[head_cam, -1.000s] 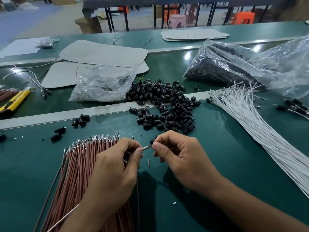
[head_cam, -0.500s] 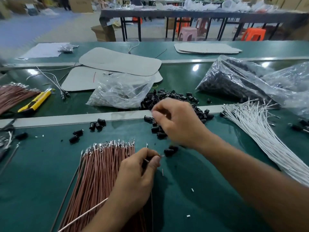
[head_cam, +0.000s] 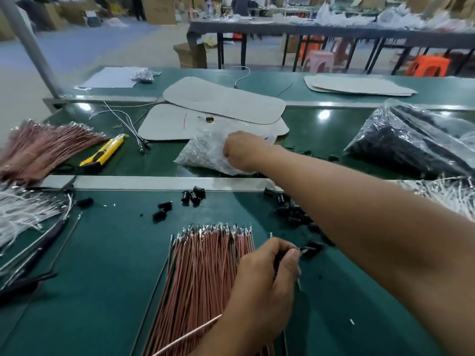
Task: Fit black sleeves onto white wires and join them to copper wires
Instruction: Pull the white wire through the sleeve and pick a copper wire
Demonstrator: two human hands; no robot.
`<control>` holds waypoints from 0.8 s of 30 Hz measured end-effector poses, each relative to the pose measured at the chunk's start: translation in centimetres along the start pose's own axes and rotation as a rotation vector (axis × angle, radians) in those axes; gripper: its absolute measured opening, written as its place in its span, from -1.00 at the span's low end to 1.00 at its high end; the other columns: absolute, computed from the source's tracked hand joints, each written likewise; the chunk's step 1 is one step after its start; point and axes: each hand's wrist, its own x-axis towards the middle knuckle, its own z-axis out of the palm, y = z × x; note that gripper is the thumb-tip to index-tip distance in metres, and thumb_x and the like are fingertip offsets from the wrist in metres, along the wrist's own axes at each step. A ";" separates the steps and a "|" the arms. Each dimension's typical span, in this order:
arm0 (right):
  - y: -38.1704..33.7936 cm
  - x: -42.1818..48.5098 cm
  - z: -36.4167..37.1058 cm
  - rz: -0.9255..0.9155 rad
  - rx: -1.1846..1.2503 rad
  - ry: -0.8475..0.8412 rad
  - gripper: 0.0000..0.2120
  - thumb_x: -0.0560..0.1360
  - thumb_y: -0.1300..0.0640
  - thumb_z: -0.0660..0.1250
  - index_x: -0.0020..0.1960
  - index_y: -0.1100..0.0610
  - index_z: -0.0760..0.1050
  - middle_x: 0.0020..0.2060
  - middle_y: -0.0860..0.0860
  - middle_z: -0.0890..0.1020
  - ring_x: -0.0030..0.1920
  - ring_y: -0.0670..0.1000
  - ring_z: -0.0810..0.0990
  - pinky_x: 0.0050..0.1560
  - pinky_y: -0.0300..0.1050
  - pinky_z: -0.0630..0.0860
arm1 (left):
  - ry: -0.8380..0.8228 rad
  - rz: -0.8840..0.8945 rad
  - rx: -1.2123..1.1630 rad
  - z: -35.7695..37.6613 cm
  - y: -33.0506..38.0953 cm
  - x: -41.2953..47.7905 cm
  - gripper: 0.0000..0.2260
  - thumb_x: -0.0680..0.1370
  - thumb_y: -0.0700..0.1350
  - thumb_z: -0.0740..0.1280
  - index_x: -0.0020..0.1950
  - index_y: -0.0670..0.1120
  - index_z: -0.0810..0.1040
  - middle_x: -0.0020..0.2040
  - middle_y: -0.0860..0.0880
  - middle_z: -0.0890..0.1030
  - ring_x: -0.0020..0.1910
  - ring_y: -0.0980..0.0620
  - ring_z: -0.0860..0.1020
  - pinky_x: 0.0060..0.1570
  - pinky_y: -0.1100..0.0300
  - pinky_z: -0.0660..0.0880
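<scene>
Fetching step, probably: left hand [head_cam: 267,274] pinches thin white wire [head_cam: 187,336]; right hand [head_cam: 243,150] on crinkled clear plastic bag [head_cam: 203,154], grip unclear; next needs fine alignment.

Left grip [head_cam: 262,278] pinching; right grip [head_cam: 241,150] outstretched forward.

Left hand [head_cam: 267,278] pinches wire [head_cam: 190,335] beside copper wires [head_cam: 205,265]; right hand [head_cam: 243,150] on clear bag [head_cam: 203,155].

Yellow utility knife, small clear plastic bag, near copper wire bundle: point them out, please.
yellow utility knife [head_cam: 105,152]: head view, middle of its yellow body.
small clear plastic bag [head_cam: 201,151]: head view, crinkled left side.
near copper wire bundle [head_cam: 205,268]: head view, mid-length of the strands.
</scene>
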 end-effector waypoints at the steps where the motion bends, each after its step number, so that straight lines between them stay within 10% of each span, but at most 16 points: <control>1: -0.1 0.1 0.2 0.011 -0.014 -0.020 -0.77 0.58 0.29 0.16 -0.23 0.14 0.42 -0.14 0.08 0.53 -0.14 0.09 0.49 -0.16 -0.09 0.38 | 0.005 0.004 -0.003 0.0 0.0 0.0 -0.79 0.66 -0.01 0.22 -0.16 0.04 0.51 -0.30 0.18 0.53 -0.40 0.21 0.43 -0.44 0.36 0.33; 8: -0.6 -1.2 -0.8 0.163 0.099 0.065 -0.82 0.53 0.34 0.19 -0.05 0.20 0.56 -0.05 0.17 0.60 -0.09 0.18 0.58 -0.09 -0.04 0.54 | 0.021 0.012 -0.080 -0.5 -0.2 -0.1 -0.77 0.68 -0.06 0.19 -0.09 -0.05 0.57 -0.21 -0.07 0.61 -0.28 -0.10 0.50 -0.28 0.01 0.42; 12: -0.5 -5.6 -2.7 0.171 0.446 0.292 -0.79 0.59 0.25 0.29 0.15 0.20 0.66 0.02 0.11 0.71 0.01 0.07 0.64 0.15 -0.05 0.54 | 0.013 0.001 -0.098 -0.7 -0.5 -0.1 -0.83 0.66 -0.09 0.24 -0.07 0.02 0.59 -0.21 0.08 0.63 -0.33 0.09 0.51 -0.29 0.15 0.48; 16: -1.5 -16.7 -1.6 0.122 1.032 0.336 -0.83 0.60 0.21 0.35 0.15 0.04 0.61 -0.17 0.00 0.73 -0.14 -0.03 0.70 -0.10 -0.16 0.64 | 0.031 0.009 -0.119 -0.6 -0.8 0.0 -0.85 0.64 -0.11 0.29 -0.10 0.00 0.59 -0.22 0.03 0.64 -0.25 0.00 0.59 -0.17 -0.03 0.55; 24: -3.1 -27.9 4.8 0.300 1.236 0.486 -0.84 0.50 0.08 0.42 0.07 -0.08 0.64 -0.16 -0.03 0.71 -0.17 -0.03 0.68 -0.16 -0.21 0.58 | 0.081 0.097 0.037 0.1 -1.3 -0.1 -0.87 0.61 -0.13 0.34 -0.12 0.03 0.62 -0.34 0.08 0.58 -0.43 0.14 0.49 -0.44 0.19 0.44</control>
